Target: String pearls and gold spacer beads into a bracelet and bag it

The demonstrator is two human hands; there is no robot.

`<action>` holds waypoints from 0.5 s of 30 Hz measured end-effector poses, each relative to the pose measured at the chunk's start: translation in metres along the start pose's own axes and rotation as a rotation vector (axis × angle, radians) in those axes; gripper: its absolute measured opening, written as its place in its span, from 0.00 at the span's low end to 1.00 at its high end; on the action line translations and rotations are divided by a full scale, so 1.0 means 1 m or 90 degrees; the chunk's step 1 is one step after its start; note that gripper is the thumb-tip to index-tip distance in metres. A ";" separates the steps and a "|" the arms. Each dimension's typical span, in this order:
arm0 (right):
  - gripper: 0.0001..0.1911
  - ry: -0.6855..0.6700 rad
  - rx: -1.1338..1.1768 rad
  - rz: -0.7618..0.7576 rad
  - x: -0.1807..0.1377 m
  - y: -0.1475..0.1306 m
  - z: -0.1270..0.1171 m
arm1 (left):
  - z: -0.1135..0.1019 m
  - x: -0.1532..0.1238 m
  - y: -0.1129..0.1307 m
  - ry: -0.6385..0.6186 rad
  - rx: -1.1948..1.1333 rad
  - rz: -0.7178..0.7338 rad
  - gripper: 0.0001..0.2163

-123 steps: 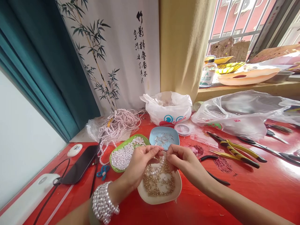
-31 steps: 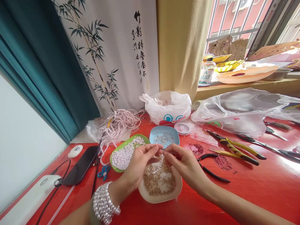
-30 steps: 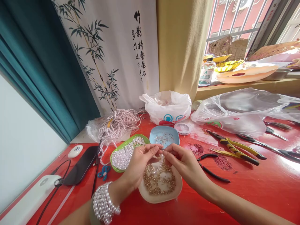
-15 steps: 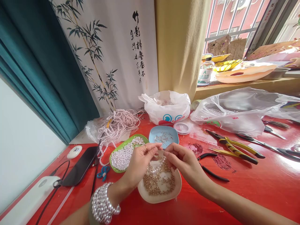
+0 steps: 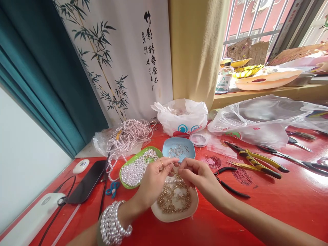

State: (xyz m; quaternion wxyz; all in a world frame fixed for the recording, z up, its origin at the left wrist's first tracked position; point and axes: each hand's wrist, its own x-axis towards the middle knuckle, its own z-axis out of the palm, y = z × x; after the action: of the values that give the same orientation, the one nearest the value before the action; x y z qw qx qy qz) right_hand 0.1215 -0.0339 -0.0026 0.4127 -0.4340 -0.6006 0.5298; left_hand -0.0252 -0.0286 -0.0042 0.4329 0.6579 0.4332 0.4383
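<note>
Holds left hand (image 5: 153, 179) and right hand (image 5: 202, 177) fingertip to fingertip, both pinched on a tiny piece (image 5: 178, 162) too small to identify, directly over white dish (image 5: 174, 218) of gold beads (image 5: 176, 201). Just left: green dish (image 5: 121, 172) of pearls (image 5: 133, 171). Just beyond the fingertips: blue dish (image 5: 190, 152).

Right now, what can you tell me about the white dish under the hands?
The white dish is a shallow, rounded-square saucer, off-white, perhaps plastic. It sits flat on the red table, just nearer than a green dish and a blue dish. Small gold beads lie loose over most of its floor, leaving bare white patches. The left hand and right hand, fingertips pinched, meet over its far edge and hide it; whether they touch it cannot be told.
</note>
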 end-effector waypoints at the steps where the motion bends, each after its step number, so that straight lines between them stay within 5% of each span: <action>1: 0.07 0.000 0.002 0.001 0.000 0.000 0.000 | 0.000 0.000 0.000 -0.001 0.003 0.003 0.11; 15: 0.10 0.006 -0.001 -0.010 0.001 0.001 0.000 | 0.001 -0.001 0.001 0.008 -0.004 0.007 0.11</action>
State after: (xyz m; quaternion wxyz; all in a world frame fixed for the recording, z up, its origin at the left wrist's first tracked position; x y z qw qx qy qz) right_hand 0.1217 -0.0327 -0.0037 0.4189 -0.4323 -0.6025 0.5241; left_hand -0.0240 -0.0300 -0.0037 0.4295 0.6562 0.4309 0.4464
